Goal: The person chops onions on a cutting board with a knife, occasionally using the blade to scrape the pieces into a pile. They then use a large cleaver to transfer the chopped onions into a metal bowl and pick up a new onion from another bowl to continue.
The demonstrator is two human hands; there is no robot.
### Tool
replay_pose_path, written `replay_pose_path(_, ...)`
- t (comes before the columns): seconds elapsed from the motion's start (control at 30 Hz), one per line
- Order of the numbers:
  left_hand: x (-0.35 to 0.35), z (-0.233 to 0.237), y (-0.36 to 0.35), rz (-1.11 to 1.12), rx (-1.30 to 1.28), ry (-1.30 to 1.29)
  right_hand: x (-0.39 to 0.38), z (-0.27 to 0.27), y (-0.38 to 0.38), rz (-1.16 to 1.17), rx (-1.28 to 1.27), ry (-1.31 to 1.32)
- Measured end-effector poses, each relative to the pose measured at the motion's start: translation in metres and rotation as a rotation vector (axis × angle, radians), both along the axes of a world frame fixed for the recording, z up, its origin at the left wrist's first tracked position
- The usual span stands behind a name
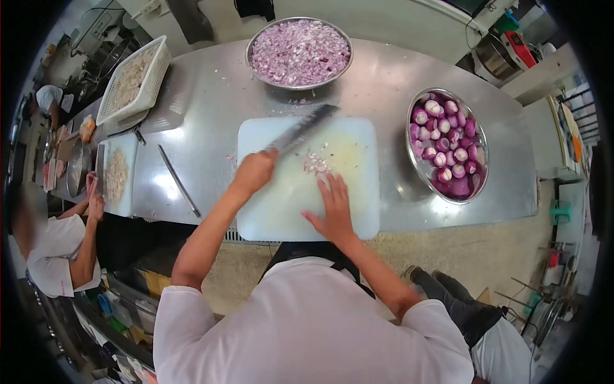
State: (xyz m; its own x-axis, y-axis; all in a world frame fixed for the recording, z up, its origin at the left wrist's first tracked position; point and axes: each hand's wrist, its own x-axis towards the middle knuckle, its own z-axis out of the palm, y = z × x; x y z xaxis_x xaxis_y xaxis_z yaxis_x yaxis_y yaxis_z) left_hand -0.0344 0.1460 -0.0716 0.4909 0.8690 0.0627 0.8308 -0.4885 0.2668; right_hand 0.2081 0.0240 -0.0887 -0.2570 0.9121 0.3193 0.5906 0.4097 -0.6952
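Observation:
My left hand (pixel 256 171) is closed round the handle of a wide-bladed knife (pixel 306 128). The blade slants up and to the right over the upper part of the white cutting board (pixel 288 205) and looks slightly blurred. Flat beside a small heap of chopped onion (pixel 316 164) lies my right hand (pixel 334 208), fingers apart, thumb out to the left, with nothing held. The heap is near the middle of the board, to the right of my left hand.
Beyond the board stands a bowl of chopped onion (pixel 299 52). A bowl of peeled purple onions (pixel 451 144) is at right. A metal rod (pixel 178 180) and white basket (pixel 137 82) are at left. A co-worker (pixel 64 249) stands far left; another person (pixel 473 320) is lower right.

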Motion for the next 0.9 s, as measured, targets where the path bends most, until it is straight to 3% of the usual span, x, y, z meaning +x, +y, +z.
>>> replay_pose_path(0.07, 0.017, -0.001, -0.020, -0.104, -0.014, 0.015, 0.005, 0.003, -0.039, -0.152, -0.121, -0.238)
replay_pose_path(0.23, 0.006, 0.023, -0.075, -0.212, -0.160, -0.024, 0.006, -0.026, -0.040, -0.303, -0.136, -0.283)
replay_pose_path(0.3, -0.025, 0.025, -0.077, -0.214, -0.130, -0.289, 0.006, -0.037, -0.014, -0.429, -0.018, -0.306)
replay_pose_path(0.37, -0.049, 0.034, -0.070, 0.013, -0.161, -0.224, 0.008, -0.030, 0.012, -0.468, -0.030, -0.264)
replay_pose_path(0.43, -0.065, 0.031, -0.055, 0.148, -0.035, -0.166, 0.002, -0.032, 0.034, -0.468, -0.050, -0.321)
replay_pose_path(0.5, -0.066, 0.013, -0.054, 0.191, -0.046, -0.160, -0.005, -0.036, 0.030, -0.459, -0.058, -0.382)
replay_pose_path(0.57, -0.052, -0.001, -0.069, 0.233, -0.032, -0.142, -0.009, -0.038, 0.027, -0.219, 0.020, -0.179)
replay_pose_path(0.6, -0.028, -0.004, -0.089, 0.234, -0.022, -0.125, -0.009, -0.033, 0.023, -0.217, 0.024, -0.184)
replay_pose_path(0.67, 0.014, -0.008, -0.126, 0.223, -0.055, -0.088, -0.007, -0.019, 0.006, -0.106, -0.109, 0.124)
replay_pose_path(0.7, 0.030, -0.003, -0.139, 0.186, -0.094, -0.102, -0.003, -0.020, 0.001, -0.101, -0.112, 0.115)
replay_pose_path(0.8, 0.033, 0.017, -0.143, 0.139, -0.139, -0.179, 0.015, -0.018, -0.016, -0.244, -0.069, 0.167)
replay_pose_path(0.83, 0.018, 0.019, -0.133, 0.173, -0.222, -0.327, 0.022, -0.019, -0.018, -0.238, -0.073, 0.164)
replay_pose_path(0.9, -0.012, 0.030, -0.128, 0.344, -0.455, -0.542, 0.036, -0.021, -0.018, -0.333, -0.015, -0.038)
